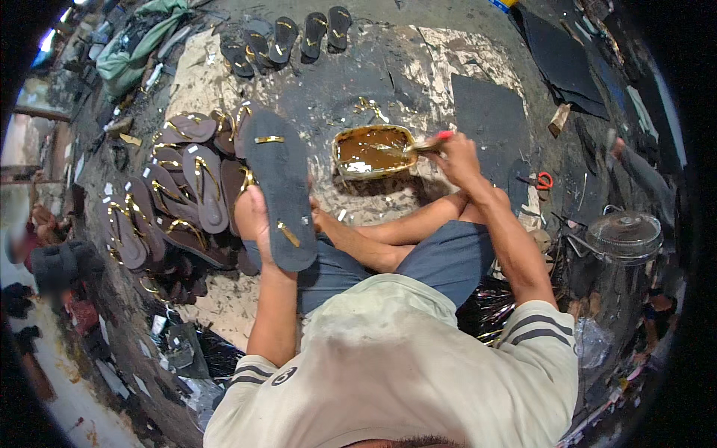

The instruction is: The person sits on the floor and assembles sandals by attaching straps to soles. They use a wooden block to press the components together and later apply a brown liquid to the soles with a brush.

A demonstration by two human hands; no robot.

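My left hand grips a dark sandal sole by its edge, holding it up over my left knee. Its flat grey face is toward me, with short gold strap pieces showing near both ends. My right hand is closed around a brush, and something red shows by the fingers. The brush's tip reaches into a tub of shiny amber-brown liquid, which looks like glue, on the floor in front of my crossed legs.
Brown sandals with gold straps lie piled at my left. Several more dark sandals form a row at the far side. To the right are a dark flat sheet, red-handled scissors and a round wire-grilled object.
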